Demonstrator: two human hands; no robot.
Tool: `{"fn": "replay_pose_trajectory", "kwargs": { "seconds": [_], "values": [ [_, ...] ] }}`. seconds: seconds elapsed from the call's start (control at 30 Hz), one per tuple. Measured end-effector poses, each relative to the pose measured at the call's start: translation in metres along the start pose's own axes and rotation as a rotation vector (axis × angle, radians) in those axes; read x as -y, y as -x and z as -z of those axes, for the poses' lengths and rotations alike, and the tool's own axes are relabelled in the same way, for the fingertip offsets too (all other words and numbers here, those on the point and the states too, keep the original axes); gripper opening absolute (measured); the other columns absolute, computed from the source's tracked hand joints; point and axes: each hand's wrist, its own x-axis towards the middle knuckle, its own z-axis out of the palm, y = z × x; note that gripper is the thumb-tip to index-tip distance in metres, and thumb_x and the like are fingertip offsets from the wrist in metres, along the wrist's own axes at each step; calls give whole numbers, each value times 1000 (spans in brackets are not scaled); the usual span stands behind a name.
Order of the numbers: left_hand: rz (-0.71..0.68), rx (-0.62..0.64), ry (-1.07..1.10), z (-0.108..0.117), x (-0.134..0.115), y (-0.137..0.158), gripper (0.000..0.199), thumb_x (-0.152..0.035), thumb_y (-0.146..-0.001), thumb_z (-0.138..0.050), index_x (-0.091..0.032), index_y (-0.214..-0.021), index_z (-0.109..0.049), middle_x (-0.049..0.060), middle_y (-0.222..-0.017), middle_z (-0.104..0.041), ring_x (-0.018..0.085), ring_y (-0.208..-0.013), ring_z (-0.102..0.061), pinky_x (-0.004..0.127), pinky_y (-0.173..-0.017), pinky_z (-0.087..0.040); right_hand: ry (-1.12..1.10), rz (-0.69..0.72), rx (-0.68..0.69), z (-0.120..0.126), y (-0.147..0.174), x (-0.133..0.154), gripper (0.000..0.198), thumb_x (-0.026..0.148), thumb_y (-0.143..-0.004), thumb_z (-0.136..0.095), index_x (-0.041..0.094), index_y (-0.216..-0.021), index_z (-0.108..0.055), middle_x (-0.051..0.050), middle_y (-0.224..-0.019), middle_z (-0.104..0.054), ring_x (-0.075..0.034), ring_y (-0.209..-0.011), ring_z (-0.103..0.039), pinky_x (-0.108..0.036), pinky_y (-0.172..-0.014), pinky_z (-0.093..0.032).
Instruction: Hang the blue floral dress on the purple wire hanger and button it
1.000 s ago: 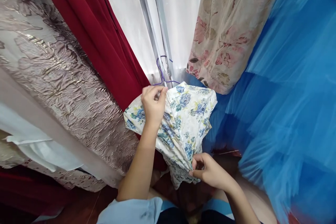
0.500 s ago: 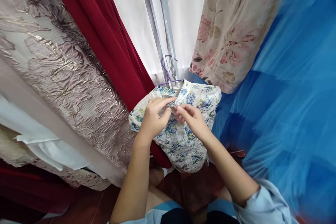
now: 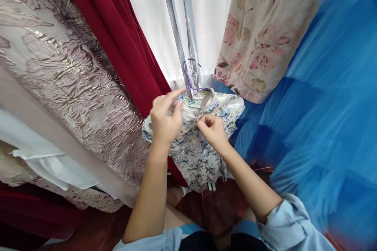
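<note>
The floral top (image 3: 194, 157) is caught just below its collar by the right hand (image 3: 212, 130), thumb and forefinger pressed together on the edge of the front opening. Whether they have only cloth or some small fastening between them is too small to tell. The left hand (image 3: 165, 119) is parted, forefinger stretched out and thumb held away from it, in front of the top's shoulder. It is slightly blurred and covers part of the cloth behind; whether it touches the cloth cannot be told.

The top is white with blue flowers and touches of green and yellow, its sleeves short, its neck open, its lower part bunched in many creases. It hangs on a purple hanger (image 3: 185, 70), whose arms are mostly hidden inside it. The hook is by the metal poles (image 3: 174, 19), though what it catches on is hard to make out.

Red cloth (image 3: 114, 43) and embossed fabric (image 3: 70, 78) hang on one side, pink-flowered cloth (image 3: 256, 39) and blue tulle (image 3: 326, 117) on the other, all cut off by the frame.
</note>
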Motion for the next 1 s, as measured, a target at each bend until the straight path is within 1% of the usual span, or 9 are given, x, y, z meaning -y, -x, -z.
{"fn": "replay_pose_trajectory", "kwargs": {
  "seconds": [0.1,0.2,0.33,0.47,0.67,0.77,0.83,0.93,1.0],
  "values": [
    [138,-126,35,17,25,-12,35,-18,-89,-59,-20,-124,-63,4,-100,-69,15,-86,-64,29,-84,-52,55,-74,36,10,14,-22,23,23,-71,-55,20,-53,-41,6,-50,-37,-9,-51,-34,-23,-50,-26],
    [245,-146,86,38,71,-5,30,-18,-85,-61,-18,-116,-65,4,-98,-69,14,-84,-64,26,-81,-53,54,-123,90,22,33,-36,21,22,-71,-55,20,-54,-42,6,-52,-38,-9,-51,-34,-23,-50,-26],
    [500,-220,96,53,136,43,31,-24,-81,-65,-14,-110,-66,4,-90,-69,15,-80,-65,28,-80,-54,97,-153,224,31,54,-43,18,20,-72,-55,19,-56,-45,5,-54,-43,-9,-53,-38,-23,-51,-29],
    [663,-265,62,41,158,111,27,-27,-78,-65,-12,-100,-68,6,-88,-69,15,-77,-65,29,-80,-53,200,-168,323,34,65,-51,19,19,-72,-55,19,-56,-45,5,-53,-43,-9,-53,-39,-22,-50,-29],
    [722,-96,230,2,105,163,24,-30,-81,-67,-13,-98,-68,7,-88,-71,17,-80,-67,28,-77,-54,405,-232,471,56,72,-65,20,15,-72,-56,18,-55,-47,4,-53,-48,-10,-53,-44,-22,-52,-31],
    [624,60,384,-15,52,157,21,-29,-84,-67,-15,-100,-68,7,-92,-71,18,-83,-69,29,-79,-55,352,-201,541,61,76,-62,6,19,-73,-66,16,-77,-63,0,-74,-64,-14,-68,-56,-23,-62,-40],
    [533,219,473,-26,17,147,18,-27,-88,-64,-19,-102,-70,6,-93,-72,17,-84,-68,29,-81,-55,218,-160,613,57,78,-55,27,26,-72,-75,16,-96,-65,-2,-91,-67,-17,-80,-59,-25,-71,-45],
    [512,331,553,-36,-19,133,20,-27,-91,-60,-23,-108,-69,5,-94,-69,17,-86,-66,29,-83,-53,33,-193,725,51,79,-44,24,37,-79,-72,15,-87,-65,-1,-81,-64,-16,-73,-56,-25,-65,-44],
    [597,331,676,-38,-27,129,26,-30,-92,-59,-24,-117,-62,4,-90,-65,17,-83,-64,28,-78,-53,-36,-230,667,51,79,-36,26,39,-86,-64,15,-79,-63,1,-72,-60,-14,-65,-51,-24,-59,-41]
  ]
}}
